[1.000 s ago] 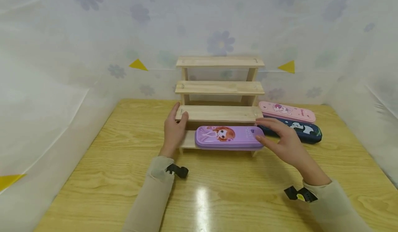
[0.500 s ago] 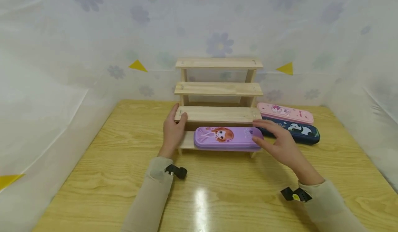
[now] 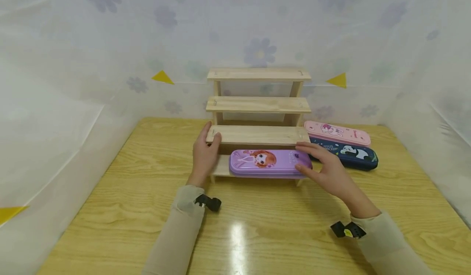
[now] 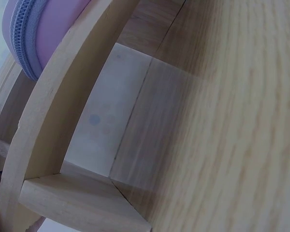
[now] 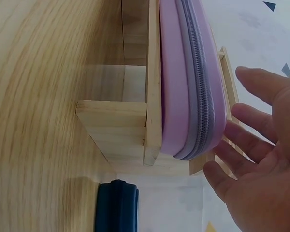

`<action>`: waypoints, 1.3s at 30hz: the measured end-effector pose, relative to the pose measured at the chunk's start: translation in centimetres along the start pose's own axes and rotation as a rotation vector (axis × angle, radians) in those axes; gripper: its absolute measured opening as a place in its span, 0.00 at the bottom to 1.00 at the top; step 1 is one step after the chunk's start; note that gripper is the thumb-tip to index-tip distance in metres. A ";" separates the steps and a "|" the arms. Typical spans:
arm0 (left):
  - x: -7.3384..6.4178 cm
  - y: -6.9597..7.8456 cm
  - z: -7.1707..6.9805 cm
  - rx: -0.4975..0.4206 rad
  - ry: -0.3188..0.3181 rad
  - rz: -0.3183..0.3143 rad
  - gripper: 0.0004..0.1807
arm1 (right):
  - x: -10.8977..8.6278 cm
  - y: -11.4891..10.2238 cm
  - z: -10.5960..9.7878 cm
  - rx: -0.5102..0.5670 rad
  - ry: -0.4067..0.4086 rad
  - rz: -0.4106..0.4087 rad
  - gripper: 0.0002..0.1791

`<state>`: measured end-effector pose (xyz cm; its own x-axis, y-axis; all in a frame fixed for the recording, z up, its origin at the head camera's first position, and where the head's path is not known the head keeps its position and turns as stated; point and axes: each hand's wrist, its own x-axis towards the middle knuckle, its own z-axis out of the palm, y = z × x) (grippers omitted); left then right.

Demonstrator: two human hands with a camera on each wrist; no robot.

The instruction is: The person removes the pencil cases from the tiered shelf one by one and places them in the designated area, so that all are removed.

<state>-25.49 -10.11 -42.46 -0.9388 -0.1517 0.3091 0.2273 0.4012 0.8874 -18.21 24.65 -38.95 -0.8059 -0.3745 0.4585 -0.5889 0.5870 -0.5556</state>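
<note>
White walls (image 3: 206,33) with pale purple flowers (image 3: 260,50), yellow triangles (image 3: 162,77), yellowish wood-grain table (image 3: 121,189), bright light reflection (image 3: 238,242)

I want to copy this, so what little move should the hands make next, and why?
Perhaps the right hand could nudge the purple pencil case slightly left. Its right end sits near the edge of the bottom step, whose left end is bare. The left hand touches the wooden stand, so might steady it.

Down the head feed I read "Sweet" on the pink case (image 3: 346,131) near the table's (image 3: 147,168) back right corner! Lettering on the navy case (image 3: 337,156) just beside it and the purple case (image 3: 283,164): all too small for me.
</note>
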 end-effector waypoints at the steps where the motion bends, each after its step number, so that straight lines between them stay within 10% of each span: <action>1: 0.0 0.0 0.0 -0.001 0.000 0.001 0.32 | 0.0 0.0 0.0 -0.001 -0.003 0.003 0.27; 39: 0.0 -0.1 0.0 0.005 0.004 0.001 0.32 | 0.0 0.8 1.3 -0.052 -0.145 0.043 0.35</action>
<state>-25.56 -10.13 -42.52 -0.9376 -0.1551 0.3113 0.2268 0.4059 0.8853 -18.78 24.14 -40.28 -0.8329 -0.4455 0.3283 -0.5527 0.6398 -0.5340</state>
